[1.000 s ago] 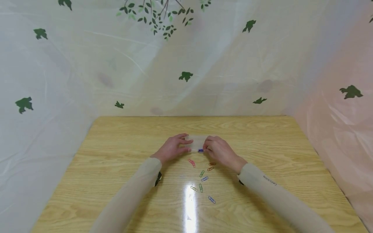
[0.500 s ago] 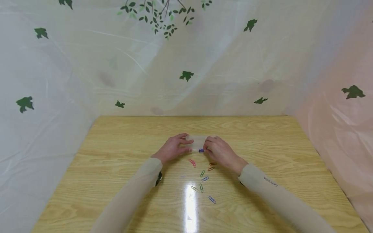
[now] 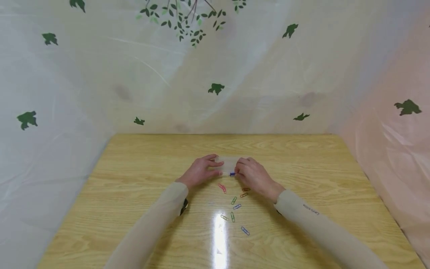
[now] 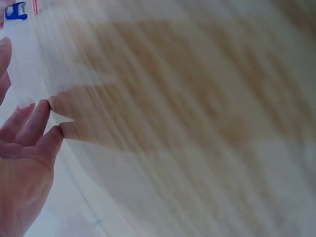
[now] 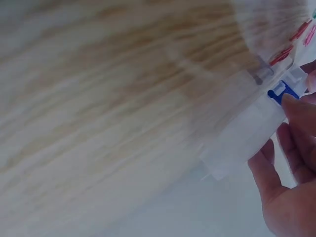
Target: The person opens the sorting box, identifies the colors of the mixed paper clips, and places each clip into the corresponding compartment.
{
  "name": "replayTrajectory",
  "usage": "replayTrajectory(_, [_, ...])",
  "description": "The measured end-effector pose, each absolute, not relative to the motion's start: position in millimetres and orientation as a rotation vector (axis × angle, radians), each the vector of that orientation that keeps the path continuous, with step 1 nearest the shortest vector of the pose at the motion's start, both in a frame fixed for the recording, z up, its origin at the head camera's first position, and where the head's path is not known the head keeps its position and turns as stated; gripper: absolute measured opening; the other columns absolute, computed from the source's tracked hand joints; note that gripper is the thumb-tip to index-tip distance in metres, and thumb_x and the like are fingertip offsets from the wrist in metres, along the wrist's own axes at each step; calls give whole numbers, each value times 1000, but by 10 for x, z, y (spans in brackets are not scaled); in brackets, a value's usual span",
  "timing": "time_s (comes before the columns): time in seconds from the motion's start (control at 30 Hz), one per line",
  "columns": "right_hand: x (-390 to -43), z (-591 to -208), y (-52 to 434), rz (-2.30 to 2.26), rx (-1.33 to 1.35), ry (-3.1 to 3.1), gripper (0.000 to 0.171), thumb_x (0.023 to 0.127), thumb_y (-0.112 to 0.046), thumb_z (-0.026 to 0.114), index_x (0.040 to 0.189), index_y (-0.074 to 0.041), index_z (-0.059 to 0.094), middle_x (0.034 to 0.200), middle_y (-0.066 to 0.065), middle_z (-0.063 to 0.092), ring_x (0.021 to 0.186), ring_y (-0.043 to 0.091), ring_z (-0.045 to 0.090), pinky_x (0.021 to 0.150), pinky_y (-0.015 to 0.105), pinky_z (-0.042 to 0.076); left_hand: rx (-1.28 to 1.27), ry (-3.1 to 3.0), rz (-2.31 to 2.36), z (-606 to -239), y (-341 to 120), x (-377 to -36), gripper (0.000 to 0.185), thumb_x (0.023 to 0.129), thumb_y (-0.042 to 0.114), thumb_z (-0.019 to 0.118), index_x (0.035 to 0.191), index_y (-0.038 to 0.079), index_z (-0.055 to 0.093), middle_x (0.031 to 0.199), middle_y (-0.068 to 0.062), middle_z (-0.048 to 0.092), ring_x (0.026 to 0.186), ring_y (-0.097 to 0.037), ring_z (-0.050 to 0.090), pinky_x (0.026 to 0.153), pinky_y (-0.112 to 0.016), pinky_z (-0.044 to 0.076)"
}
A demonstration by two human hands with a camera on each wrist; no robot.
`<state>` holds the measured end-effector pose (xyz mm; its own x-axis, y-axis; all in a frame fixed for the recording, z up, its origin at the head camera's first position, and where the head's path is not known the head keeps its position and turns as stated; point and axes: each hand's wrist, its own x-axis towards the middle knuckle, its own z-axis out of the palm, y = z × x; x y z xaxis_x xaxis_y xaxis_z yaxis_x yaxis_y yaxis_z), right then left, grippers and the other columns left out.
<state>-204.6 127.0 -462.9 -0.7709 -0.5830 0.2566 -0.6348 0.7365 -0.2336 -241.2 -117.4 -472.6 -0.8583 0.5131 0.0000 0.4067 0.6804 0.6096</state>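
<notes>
A translucent plastic box (image 3: 229,163) with a blue latch (image 3: 232,174) on its near side lies between both hands. My left hand (image 3: 201,170) grips the box's left end, thumb at the near edge and fingers toward the back. At the other end, my right hand (image 3: 254,176) holds the box. The right wrist view shows the right thumb against the blue latch (image 5: 283,92), with other fingers behind the box (image 5: 242,128). Whether the lid is fully down cannot be told. A pink paper clip pair (image 3: 222,188) lies just in front of the box.
Several loose paper clips are scattered nearer the person: orange-brown (image 3: 244,195), green (image 3: 233,217), blue (image 3: 245,231) and yellowish (image 3: 224,218). A wooden table (image 3: 141,160) bears everything. Printed sheeting (image 3: 255,112) stands along its back and sides.
Both hands keep their hold on the box with hardly any movement. The whole head view shifts very slightly; the clips stay in place.
</notes>
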Motion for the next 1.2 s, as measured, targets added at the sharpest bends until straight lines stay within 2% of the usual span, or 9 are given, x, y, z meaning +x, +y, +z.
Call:
replayTrajectory(0.17, [-2045,-4644,1292,494,1046,-2752,6,91,-10,81,89,-12,75,107,1,70,111,27,61,101,45,53,773,2738,907,-4690,-1169,-2418,43,98,32,73,137,16,67,159,-14,46,147,-35,41,121,-49,33])
replayTrajectory(0.33, [-2050,-4611,1330,533,1028,-2781,5,91,-12,81,91,-11,76,106,2,70,109,27,61,103,45,51,797,2727,907,-4660,-1142,-2432,43,98,31,74,137,15,67,159,-15,45,147,-36,42,122,-48,33])
replayTrajectory(0.7, [-2071,-4528,1428,607,1046,-2843,7,95,-12,76,100,-8,79,110,2,68,105,21,64,95,42,56,727,2690,954,-4690,-1113,-2435,42,97,31,74,136,18,68,161,-10,44,148,-34,40,123,-48,31])
replayTrajectory(0.87, [-2095,-4536,1526,676,906,-2858,19,92,-16,80,108,-6,75,120,7,66,112,25,65,98,44,56,691,2660,959,-4684,-1111,-2398,46,95,29,77,138,18,66,163,-8,40,150,-33,36,124,-49,27])
replayTrajectory(1.03, [-2143,-4537,1630,665,839,-2948,38,91,-28,82,120,-5,72,142,15,59,132,36,55,110,53,46,742,2682,936,-4716,-1148,-2361,52,93,26,80,141,16,65,163,-11,40,150,-34,36,124,-50,28])
replayTrajectory(1.2, [-2154,-4522,1691,639,863,-2976,38,91,-25,82,121,-4,71,148,20,55,137,40,51,113,56,43,757,2701,958,-4752,-1183,-2360,53,92,25,82,141,16,65,160,-15,42,147,-39,39,121,-56,32])
